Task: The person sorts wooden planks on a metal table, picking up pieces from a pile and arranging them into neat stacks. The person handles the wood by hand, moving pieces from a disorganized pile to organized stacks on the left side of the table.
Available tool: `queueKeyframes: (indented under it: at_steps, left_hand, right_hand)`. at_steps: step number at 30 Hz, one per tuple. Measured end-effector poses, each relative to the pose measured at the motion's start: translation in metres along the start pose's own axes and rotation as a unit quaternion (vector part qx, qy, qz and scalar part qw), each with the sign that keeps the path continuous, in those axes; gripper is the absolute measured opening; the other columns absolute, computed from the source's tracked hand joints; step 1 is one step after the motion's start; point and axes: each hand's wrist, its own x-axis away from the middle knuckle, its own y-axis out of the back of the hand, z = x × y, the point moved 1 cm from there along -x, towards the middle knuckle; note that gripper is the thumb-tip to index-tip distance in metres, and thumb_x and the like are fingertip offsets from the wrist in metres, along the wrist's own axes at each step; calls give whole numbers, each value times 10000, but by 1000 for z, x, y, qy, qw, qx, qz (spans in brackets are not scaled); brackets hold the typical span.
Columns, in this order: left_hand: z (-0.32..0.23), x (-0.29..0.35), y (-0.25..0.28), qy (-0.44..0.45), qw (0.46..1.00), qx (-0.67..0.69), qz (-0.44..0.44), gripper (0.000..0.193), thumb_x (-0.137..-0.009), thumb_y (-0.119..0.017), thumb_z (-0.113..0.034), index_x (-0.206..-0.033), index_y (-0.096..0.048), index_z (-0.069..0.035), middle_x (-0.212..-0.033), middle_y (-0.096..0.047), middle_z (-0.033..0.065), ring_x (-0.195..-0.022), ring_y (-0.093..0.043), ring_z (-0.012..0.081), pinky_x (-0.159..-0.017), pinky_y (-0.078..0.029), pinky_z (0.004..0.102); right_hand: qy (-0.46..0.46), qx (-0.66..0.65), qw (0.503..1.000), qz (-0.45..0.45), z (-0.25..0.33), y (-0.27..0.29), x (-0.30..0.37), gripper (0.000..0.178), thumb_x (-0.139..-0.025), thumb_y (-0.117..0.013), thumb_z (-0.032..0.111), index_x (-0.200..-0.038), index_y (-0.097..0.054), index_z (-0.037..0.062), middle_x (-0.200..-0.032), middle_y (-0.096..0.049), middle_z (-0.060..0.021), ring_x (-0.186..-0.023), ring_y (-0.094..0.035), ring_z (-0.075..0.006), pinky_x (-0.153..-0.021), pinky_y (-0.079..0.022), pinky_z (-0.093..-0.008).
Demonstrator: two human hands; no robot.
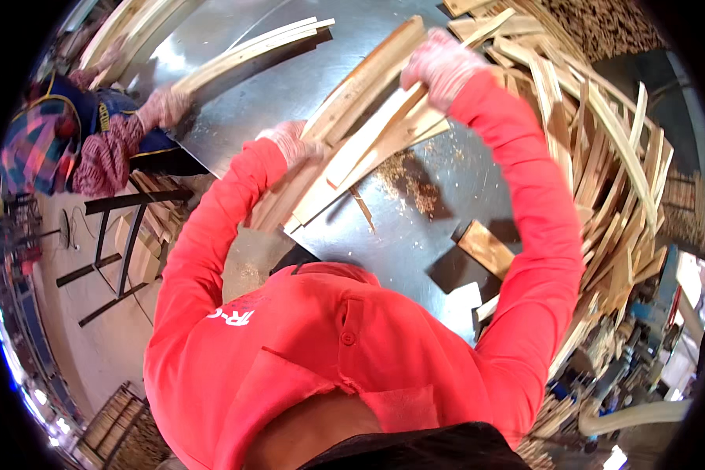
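We are gripping the bundle of wooden slats (368, 125) on the metal table (415, 235), left hand (294, 141) closed at 7 o'clock, right hand (439, 66) at 1 o'clock; loose slats are risking sliding apart

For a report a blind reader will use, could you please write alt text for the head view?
A person in a red shirt grips a bundle of long wooden strips with both gloved hands, left hand low and right hand high, over a shiny metal table scattered with sawdust. A heap of wood strips lies to the right; a co-worker's gloved hand holds more strips at upper left.
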Motion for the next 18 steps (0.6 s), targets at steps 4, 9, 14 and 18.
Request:
queueKeyframes:
  at_steps: [4,9,14,18]
  left_hand:
    - [9,-25,27,20,989,145,-19,357,-878,-650,-331,-1064,-644,-27,-899,-667,35,-822,-593,114,-725,-500,318]
    - [44,-46,-11,62,998,9,15,684,-724,-725,-486,-1158,-597,27,-909,-673,161,-854,-647,250,-795,-498,380]
    - [108,-50,10,15,998,57,-29,769,-725,-736,-494,-1292,-531,-17,-1146,-639,216,-1063,-607,302,-919,-464,373]
    - [178,-45,132,56,940,-260,-215,725,-826,-664,-437,-1420,-417,-104,-1267,-587,181,-1160,-567,288,-978,-449,346]
  right_hand:
    - [-33,-36,998,48,90,-27,-61,219,-797,-664,153,-1001,-705,222,-1001,-663,-67,-1082,-588,-221,-1121,-276,-450]
    - [-327,-219,831,-393,153,-108,-114,793,-637,-764,201,-1337,-428,36,-1234,-514,-169,-1197,-476,-321,-1092,-298,-482]
    - [-422,-350,717,-431,151,-141,-65,829,-660,-783,174,-1357,-377,-16,-1288,-458,-214,-1232,-415,-393,-1065,-340,-460]
    - [-465,-380,722,-342,130,-198,20,735,-714,-773,221,-1345,-441,43,-1312,-473,-214,-1186,-484,-390,-1033,-393,-460]
